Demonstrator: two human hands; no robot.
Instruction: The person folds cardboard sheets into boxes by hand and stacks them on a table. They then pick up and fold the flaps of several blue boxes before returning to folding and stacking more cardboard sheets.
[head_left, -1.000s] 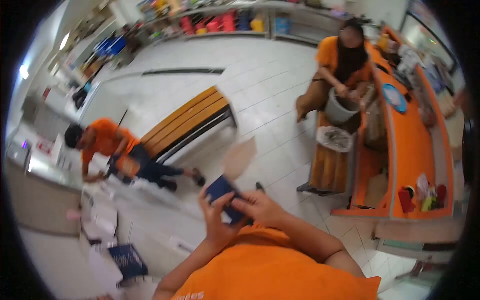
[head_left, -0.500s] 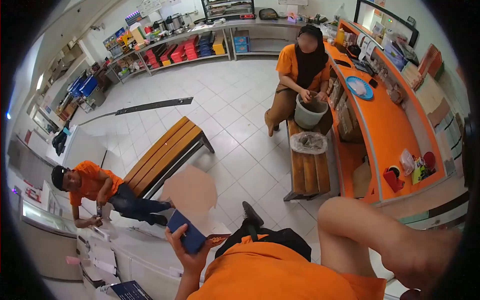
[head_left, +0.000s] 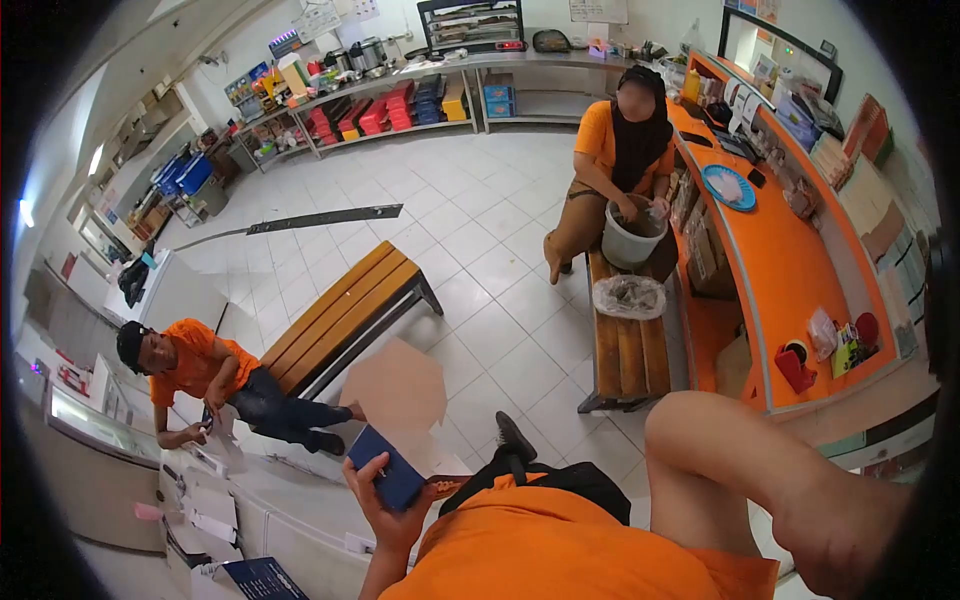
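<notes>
My left hand (head_left: 385, 505) is wrapped round a dark blue box-like object (head_left: 388, 470), low in the view and left of my orange shirt (head_left: 560, 550). A flat brown cardboard piece (head_left: 395, 385) lies beyond it, and a printed red-and-brown piece (head_left: 447, 486) shows beside its lower right side. My right arm is bent at the right, and my right hand (head_left: 840, 535) is at the dark lower right edge of the view. Its fingers cannot be made out.
A person (head_left: 630, 150) sits on a bench (head_left: 628, 360) with hands in a white bucket (head_left: 632, 240). Another person (head_left: 205, 370) sits at the left by a slatted bench (head_left: 345, 310). An orange counter (head_left: 790, 265) runs along the right; metal shelves (head_left: 400, 135) stand behind.
The whole view has shifted slightly, so the room appears further right and lower. My left hand still holds the blue object. The seated person's hand reaches deeper into the bucket.
</notes>
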